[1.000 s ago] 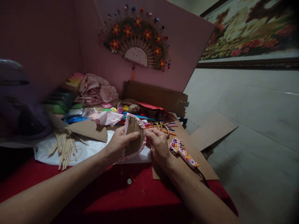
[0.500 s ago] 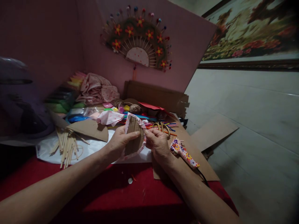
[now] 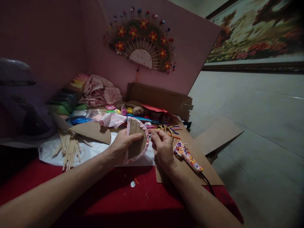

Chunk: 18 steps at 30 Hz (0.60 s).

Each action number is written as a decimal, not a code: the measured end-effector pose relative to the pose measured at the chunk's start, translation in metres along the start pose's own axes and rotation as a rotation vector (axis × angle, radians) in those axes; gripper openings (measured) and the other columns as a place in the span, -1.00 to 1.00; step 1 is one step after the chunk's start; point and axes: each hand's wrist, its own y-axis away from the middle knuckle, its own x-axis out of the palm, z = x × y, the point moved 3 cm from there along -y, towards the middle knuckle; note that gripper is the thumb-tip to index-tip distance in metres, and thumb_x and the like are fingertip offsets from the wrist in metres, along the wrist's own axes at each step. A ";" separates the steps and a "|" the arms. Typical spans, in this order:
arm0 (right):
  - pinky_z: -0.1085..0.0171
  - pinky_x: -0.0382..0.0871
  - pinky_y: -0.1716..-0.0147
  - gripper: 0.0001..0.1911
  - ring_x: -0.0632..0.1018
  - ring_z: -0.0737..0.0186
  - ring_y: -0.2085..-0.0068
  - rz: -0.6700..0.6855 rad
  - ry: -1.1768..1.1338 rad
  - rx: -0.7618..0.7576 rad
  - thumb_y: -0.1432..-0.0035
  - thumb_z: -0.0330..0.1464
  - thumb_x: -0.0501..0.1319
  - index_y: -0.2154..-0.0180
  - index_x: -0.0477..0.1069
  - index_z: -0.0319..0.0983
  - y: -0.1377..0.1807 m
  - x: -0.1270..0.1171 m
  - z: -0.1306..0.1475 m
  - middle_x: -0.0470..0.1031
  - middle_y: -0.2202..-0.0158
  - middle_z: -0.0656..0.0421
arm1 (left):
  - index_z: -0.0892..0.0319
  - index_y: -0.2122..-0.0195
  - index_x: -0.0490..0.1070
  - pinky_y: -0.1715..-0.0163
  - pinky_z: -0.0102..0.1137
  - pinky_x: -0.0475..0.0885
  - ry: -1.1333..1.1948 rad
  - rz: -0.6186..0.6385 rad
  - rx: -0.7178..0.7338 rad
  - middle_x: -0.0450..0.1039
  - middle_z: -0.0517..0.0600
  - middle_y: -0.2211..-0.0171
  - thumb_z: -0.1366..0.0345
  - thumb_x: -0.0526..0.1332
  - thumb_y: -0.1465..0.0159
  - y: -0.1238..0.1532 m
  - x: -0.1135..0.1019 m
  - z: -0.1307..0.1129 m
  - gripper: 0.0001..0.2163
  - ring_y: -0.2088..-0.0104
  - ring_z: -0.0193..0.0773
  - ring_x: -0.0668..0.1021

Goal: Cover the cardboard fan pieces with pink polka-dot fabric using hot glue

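Note:
My left hand point(image 3: 123, 141) grips a half-round piece of cardboard point(image 3: 136, 141) by its straight side, thumb across its bare brown face. Pink spotted fabric is folded over the curved edge of this piece. Just to the right, my right hand point(image 3: 162, 144) has its fingertips pinched together, slightly apart from the rim; what lies between them, if anything, is too small to make out. Gold-handled scissors point(image 3: 168, 130) lie right behind that hand. A flower-patterned glue gun point(image 3: 187, 155) with a black cord rests to its right on a cardboard sheet point(image 3: 206, 172).
Wooden sticks point(image 3: 69, 150) and a larger cardboard piece point(image 3: 92, 131) lie at left on white plastic. Behind are a pink fabric scrap point(image 3: 114, 119), twine point(image 3: 137, 110) and crumpled cloth point(image 3: 101, 90). A decorated fan point(image 3: 140, 41) hangs above the red-covered table point(image 3: 114, 196).
My right fingers have come off the fabric-covered rim and moved a little to the right and up. My left hand still holds the cardboard piece, now turned slightly.

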 end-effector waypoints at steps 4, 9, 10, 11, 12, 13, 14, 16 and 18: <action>0.34 0.28 0.42 -0.87 0.39 0.32 0.44 -0.100 0.246 -0.201 -0.08 -0.27 0.24 0.38 0.43 -0.21 0.004 -0.002 0.008 0.43 0.44 0.21 | 0.27 0.40 0.48 0.52 -0.46 0.37 -0.032 -0.014 0.024 0.53 -0.02 0.53 0.34 0.40 0.10 -0.001 -0.003 0.002 -0.77 0.56 -0.32 0.51; 0.31 0.25 0.42 -0.90 0.41 0.25 0.41 -0.045 0.477 -0.278 -0.09 -0.29 0.22 0.38 0.45 -0.17 0.007 -0.002 0.003 0.45 0.43 0.18 | 0.26 0.42 0.49 0.52 -0.45 0.38 -0.032 -0.011 0.062 0.52 -0.03 0.55 0.38 0.39 0.11 0.000 -0.002 0.001 -0.80 0.56 -0.30 0.51; 0.30 0.24 0.42 -0.91 0.41 0.24 0.41 -0.035 0.509 -0.290 -0.09 -0.30 0.22 0.39 0.46 -0.17 0.007 -0.002 0.002 0.45 0.43 0.17 | 0.26 0.43 0.50 0.53 -0.45 0.38 -0.035 -0.019 0.071 0.52 -0.03 0.55 0.38 0.39 0.12 0.001 -0.001 -0.001 -0.81 0.57 -0.31 0.51; 0.29 0.24 0.42 -0.91 0.41 0.23 0.40 -0.031 0.539 -0.301 -0.09 -0.31 0.22 0.39 0.46 -0.17 0.007 -0.002 0.002 0.46 0.43 0.16 | 0.27 0.44 0.50 0.53 -0.45 0.38 -0.038 -0.024 0.078 0.52 -0.03 0.56 0.38 0.39 0.13 0.002 0.000 -0.002 -0.80 0.57 -0.30 0.51; 0.29 0.24 0.41 -0.92 0.41 0.23 0.40 -0.031 0.567 -0.312 -0.10 -0.31 0.21 0.39 0.46 -0.17 0.007 -0.002 0.002 0.46 0.43 0.16 | 0.27 0.44 0.50 0.53 -0.45 0.38 -0.041 -0.030 0.085 0.52 -0.03 0.56 0.38 0.39 0.14 0.003 0.002 -0.003 -0.80 0.56 -0.30 0.50; 0.28 0.24 0.40 -0.92 0.42 0.22 0.39 -0.033 0.596 -0.322 -0.10 -0.32 0.20 0.39 0.45 -0.17 0.007 -0.002 0.003 0.47 0.42 0.16 | 0.28 0.46 0.50 0.53 -0.44 0.38 -0.047 -0.035 0.092 0.51 -0.02 0.56 0.38 0.39 0.15 0.004 0.003 -0.004 -0.80 0.57 -0.30 0.50; 0.28 0.24 0.40 -0.92 0.42 0.22 0.38 -0.035 0.620 -0.333 -0.11 -0.33 0.19 0.38 0.45 -0.17 0.008 -0.001 0.003 0.47 0.42 0.15 | 0.28 0.47 0.50 0.53 -0.44 0.37 -0.057 -0.040 0.102 0.50 -0.03 0.57 0.37 0.39 0.16 0.005 0.005 -0.005 -0.80 0.57 -0.31 0.49; 0.28 0.24 0.38 -0.92 0.43 0.22 0.37 -0.034 0.652 -0.356 -0.11 -0.34 0.18 0.37 0.45 -0.17 0.008 -0.001 0.004 0.47 0.40 0.15 | 0.29 0.52 0.48 0.55 -0.45 0.34 -0.100 -0.051 0.135 0.46 -0.05 0.60 0.36 0.38 0.17 0.006 0.007 -0.006 -0.82 0.59 -0.33 0.45; 0.27 0.24 0.37 -0.92 0.44 0.22 0.37 -0.027 0.669 -0.376 -0.12 -0.35 0.17 0.36 0.44 -0.18 0.009 0.000 0.005 0.47 0.39 0.15 | 0.27 0.56 0.45 0.60 -0.47 0.27 -0.180 -0.053 0.196 0.40 -0.09 0.65 0.34 0.36 0.14 0.007 0.008 -0.006 -0.85 0.63 -0.38 0.39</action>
